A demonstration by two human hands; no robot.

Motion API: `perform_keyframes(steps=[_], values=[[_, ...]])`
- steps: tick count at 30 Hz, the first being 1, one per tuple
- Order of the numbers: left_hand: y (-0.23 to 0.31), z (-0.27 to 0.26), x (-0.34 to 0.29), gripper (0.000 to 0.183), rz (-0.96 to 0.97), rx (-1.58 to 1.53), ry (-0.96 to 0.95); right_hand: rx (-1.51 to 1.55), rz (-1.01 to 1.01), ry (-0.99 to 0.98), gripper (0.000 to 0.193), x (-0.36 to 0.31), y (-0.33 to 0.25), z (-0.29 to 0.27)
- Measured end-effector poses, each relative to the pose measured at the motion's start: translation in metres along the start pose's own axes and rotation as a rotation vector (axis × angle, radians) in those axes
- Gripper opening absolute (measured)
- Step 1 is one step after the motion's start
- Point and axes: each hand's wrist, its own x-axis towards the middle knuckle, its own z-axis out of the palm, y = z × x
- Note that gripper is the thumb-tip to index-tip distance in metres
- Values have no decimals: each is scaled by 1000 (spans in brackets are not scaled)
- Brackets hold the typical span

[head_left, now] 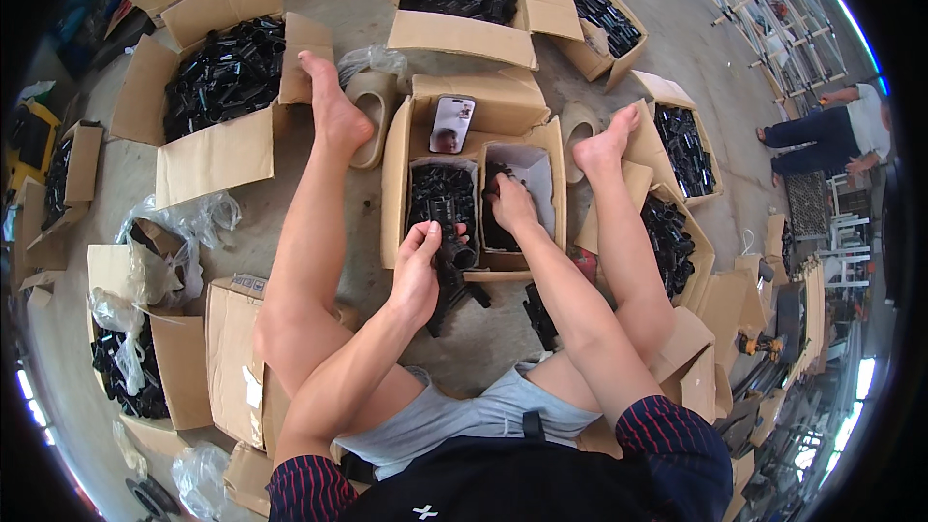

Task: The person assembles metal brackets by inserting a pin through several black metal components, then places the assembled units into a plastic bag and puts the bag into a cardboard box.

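Observation:
Between my legs stands an open cardboard box [394, 203] with two lined compartments. The left compartment holds a heap of black plastic pieces [440, 184]; the right one holds smaller black parts [495, 234]. Over the box's near edge, my left hand [416, 275] is closed around a black plastic tube fitting [462, 253], its round end facing down and right. My right hand [512, 203] reaches into the right compartment with bent fingers among the small parts; what the fingertips pinch is hidden. More black pieces [454, 304] lie on the floor below the box.
A phone [452, 124] leans on the box's far flap. Open cartons of black parts surround me, including a carton at far left [217, 159] and another at the back [464, 39]. Clogs [372, 101] lie by my feet. At far right is another person [836, 130].

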Motion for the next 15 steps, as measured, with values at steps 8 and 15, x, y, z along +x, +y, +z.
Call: perform_keyframes(steps=[8, 15], values=[[-4, -2, 2, 15, 52, 15, -6, 54, 103, 77, 16, 4, 5, 5], [-9, -11, 7, 22, 227, 99, 37, 692, 63, 118, 17, -44, -59, -53]])
